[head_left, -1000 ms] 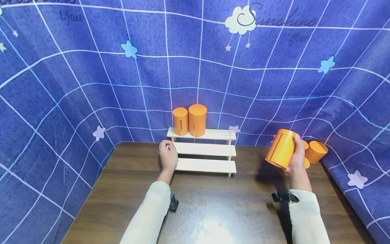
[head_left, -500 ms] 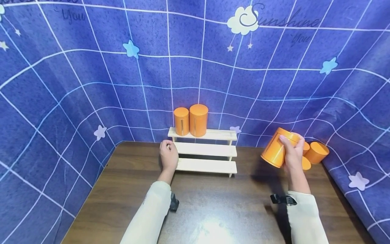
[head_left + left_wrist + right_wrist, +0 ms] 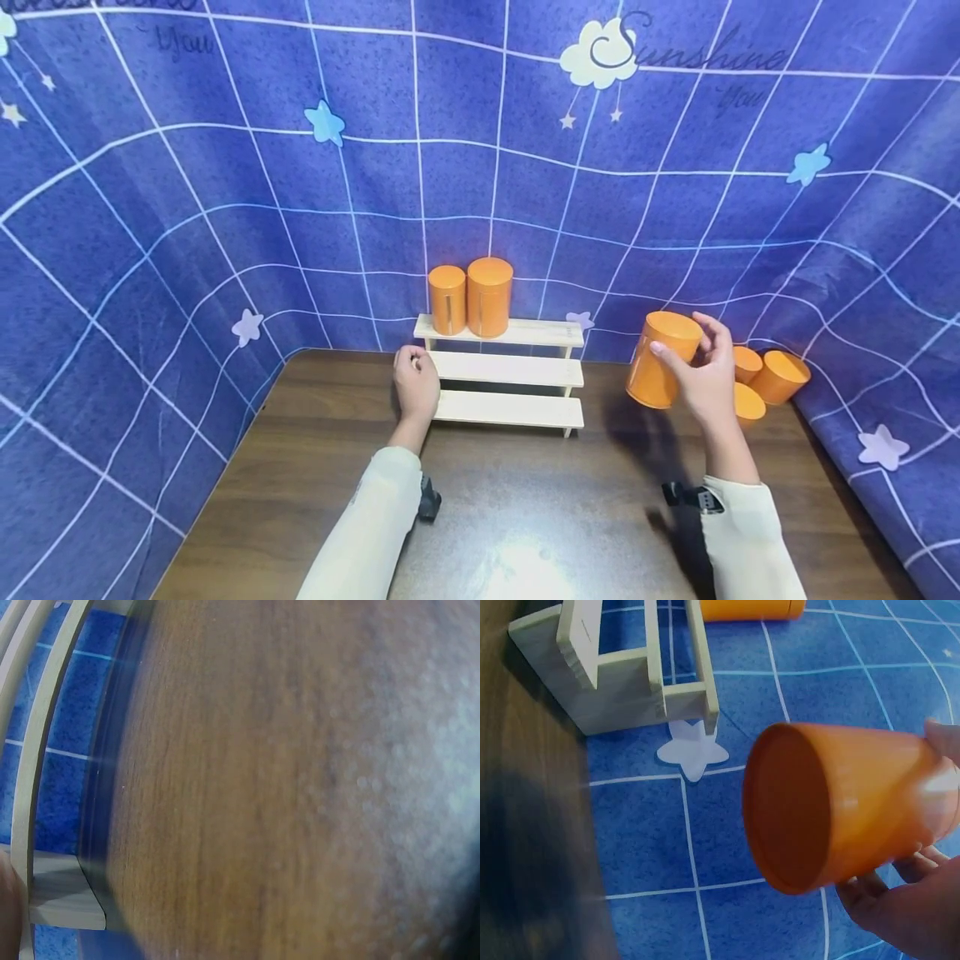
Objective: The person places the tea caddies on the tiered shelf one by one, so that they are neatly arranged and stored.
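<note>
My right hand [image 3: 712, 379] holds an orange cylindrical canister [image 3: 651, 382] above the table, right of the stepped wooden rack [image 3: 506, 368]. Its thumb lies on the near side and the fingers reach round the far side. In the right wrist view the canister [image 3: 877, 802] is tilted, its round base toward the rack. At the rack's left end, my left hand [image 3: 417, 385] has curled fingers and grips the frame; the exact contact is mostly hidden. Two orange canisters, a narrower one [image 3: 447, 302] and a wider one [image 3: 491, 298], stand side by side on the top tier.
Several more orange canisters [image 3: 780, 377] are grouped at the table's right rear corner, partly behind my right hand. A blue gridded cloth [image 3: 375, 208] hangs round the back and sides of the brown wooden table [image 3: 525, 492].
My right hand has carried the canister leftward, away from the group at the right, and brought it closer to upright. The left hand and the rack stay in place.
</note>
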### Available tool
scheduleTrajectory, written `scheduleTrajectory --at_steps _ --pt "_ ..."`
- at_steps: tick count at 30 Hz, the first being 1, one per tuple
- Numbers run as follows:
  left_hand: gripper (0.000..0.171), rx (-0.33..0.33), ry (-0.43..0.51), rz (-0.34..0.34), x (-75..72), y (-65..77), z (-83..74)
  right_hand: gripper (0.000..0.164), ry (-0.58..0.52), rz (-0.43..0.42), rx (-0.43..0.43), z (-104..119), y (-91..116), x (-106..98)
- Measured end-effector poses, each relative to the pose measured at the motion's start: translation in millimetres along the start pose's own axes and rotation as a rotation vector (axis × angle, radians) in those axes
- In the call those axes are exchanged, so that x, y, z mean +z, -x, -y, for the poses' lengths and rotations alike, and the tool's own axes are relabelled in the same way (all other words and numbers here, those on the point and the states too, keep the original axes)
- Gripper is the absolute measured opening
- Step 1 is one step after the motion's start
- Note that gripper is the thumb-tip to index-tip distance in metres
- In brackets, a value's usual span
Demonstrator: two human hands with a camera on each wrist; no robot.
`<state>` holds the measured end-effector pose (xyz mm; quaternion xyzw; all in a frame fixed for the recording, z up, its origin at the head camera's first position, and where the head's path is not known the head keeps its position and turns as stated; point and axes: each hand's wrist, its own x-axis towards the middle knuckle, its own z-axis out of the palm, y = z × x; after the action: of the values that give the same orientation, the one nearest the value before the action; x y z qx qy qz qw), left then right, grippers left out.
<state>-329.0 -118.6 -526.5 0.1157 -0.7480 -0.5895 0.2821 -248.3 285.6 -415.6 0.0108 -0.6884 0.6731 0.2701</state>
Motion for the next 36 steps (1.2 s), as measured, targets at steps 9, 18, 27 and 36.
scheduleTrajectory --at_steps 9,18,27,36 --pt "0.013 0.0 0.002 -0.005 1.8 2.0 -0.4 0.075 0.281 0.063 -0.039 6 10 5" --pt "0.013 0.027 0.014 -0.013 1.6 4.9 -1.1 0.081 0.253 0.101 -0.066 3 17 23" --pt "0.007 0.02 0.012 0.003 1.2 3.5 -1.2 0.07 0.091 0.114 -0.117 -1 22 41" --pt "0.006 0.021 -0.006 -0.003 1.4 0.5 1.6 0.066 0.004 0.151 -0.142 -4 20 58"
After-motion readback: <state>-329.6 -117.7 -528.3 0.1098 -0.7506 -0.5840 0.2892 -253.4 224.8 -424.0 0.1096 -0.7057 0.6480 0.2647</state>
